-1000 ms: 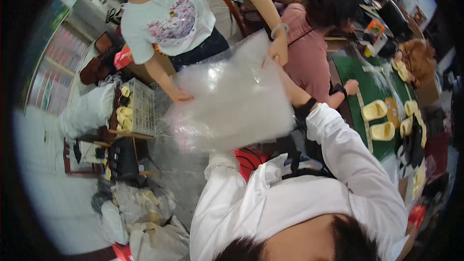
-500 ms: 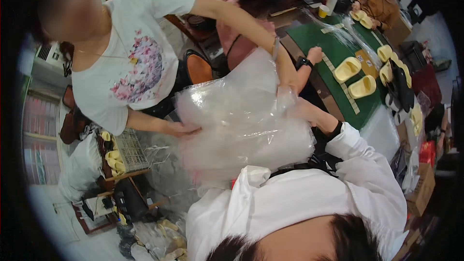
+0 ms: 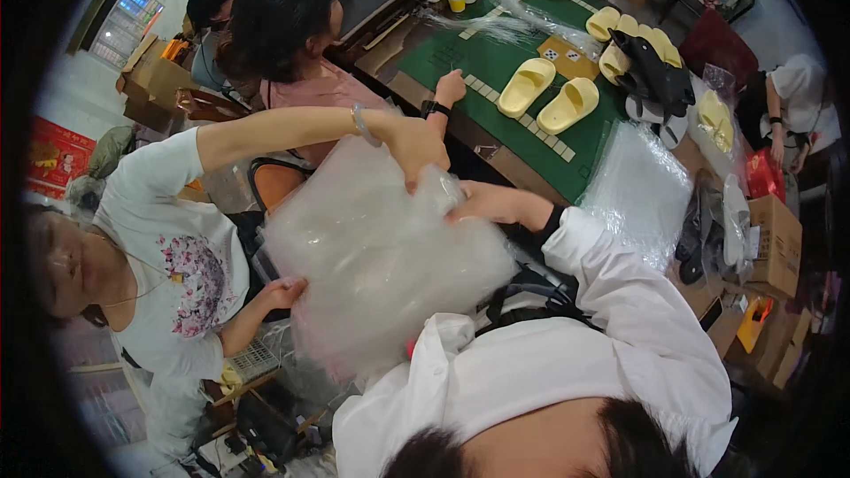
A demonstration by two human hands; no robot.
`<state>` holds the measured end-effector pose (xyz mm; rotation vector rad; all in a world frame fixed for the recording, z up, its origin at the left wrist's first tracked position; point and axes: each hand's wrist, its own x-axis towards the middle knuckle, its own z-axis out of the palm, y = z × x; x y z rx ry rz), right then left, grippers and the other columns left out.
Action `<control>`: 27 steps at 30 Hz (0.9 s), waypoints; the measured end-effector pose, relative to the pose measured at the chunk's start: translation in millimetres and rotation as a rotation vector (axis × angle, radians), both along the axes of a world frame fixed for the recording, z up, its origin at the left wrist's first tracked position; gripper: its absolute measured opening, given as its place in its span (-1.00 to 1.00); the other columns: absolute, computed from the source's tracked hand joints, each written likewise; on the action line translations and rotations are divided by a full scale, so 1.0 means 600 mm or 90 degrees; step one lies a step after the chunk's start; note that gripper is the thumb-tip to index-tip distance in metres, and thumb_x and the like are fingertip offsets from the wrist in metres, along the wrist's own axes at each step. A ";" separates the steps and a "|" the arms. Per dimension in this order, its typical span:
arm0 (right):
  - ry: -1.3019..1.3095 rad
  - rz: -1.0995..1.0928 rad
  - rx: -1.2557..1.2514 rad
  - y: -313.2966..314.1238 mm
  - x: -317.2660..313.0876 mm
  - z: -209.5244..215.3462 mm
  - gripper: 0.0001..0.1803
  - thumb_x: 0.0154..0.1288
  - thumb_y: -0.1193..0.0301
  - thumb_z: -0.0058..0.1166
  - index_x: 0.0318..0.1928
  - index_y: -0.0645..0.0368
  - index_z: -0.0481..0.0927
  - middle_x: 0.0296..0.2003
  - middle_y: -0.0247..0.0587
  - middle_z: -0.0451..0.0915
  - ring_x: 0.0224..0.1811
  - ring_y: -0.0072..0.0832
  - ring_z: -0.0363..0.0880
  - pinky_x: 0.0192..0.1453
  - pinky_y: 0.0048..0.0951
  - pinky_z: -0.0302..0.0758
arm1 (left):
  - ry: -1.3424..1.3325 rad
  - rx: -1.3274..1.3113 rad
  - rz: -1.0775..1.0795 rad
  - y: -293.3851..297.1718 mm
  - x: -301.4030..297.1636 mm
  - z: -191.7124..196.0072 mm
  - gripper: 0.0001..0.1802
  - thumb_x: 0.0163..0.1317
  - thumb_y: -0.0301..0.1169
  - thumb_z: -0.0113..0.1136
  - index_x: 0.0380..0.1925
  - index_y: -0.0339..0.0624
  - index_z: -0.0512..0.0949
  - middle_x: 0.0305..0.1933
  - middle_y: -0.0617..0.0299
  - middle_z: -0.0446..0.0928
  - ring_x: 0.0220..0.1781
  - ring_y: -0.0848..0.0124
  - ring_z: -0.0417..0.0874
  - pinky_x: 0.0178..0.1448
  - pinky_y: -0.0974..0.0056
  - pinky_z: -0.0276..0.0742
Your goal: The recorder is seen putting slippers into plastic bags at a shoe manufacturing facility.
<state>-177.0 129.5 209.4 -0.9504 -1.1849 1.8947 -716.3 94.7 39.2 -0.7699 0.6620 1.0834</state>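
Observation:
A thick stack of clear plastic bags [image 3: 390, 257] spreads in front of my chest. My right hand [image 3: 496, 204], with a dark band at its wrist, is closed on the stack's right edge. My left hand is hidden; its sleeve disappears behind the bags. A co-worker in a white printed T-shirt [image 3: 190, 274] stands at the left. One of the co-worker's hands [image 3: 421, 149] grips the stack's upper corner close to my fingers, and the other hand [image 3: 282, 292] holds its left edge.
A green-topped table [image 3: 478, 62] stands ahead to the right. It bears pale yellow slides [image 3: 527, 87], more clear bags [image 3: 637, 186] and a yellow cup [image 3: 456, 0]. A person in pink [image 3: 323, 97] sits beside it. Cardboard boxes [image 3: 775, 243] are at the far right.
The view has turned right, bringing more of the table in. The co-worker's upper hand has moved along the stack and now bends over its corner next to my right hand.

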 end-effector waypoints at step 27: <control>-0.022 -0.633 -0.054 -0.334 0.276 -0.099 -0.68 -0.02 0.52 0.15 -0.18 0.30 0.51 -0.41 -0.33 0.54 -0.40 -0.59 0.47 -0.30 -0.57 0.41 | -0.195 -0.242 -0.258 0.204 0.033 0.026 -0.63 0.23 -0.24 -0.04 -0.09 -0.30 0.46 0.00 0.00 0.45 -0.03 0.37 0.48 -0.03 0.41 0.43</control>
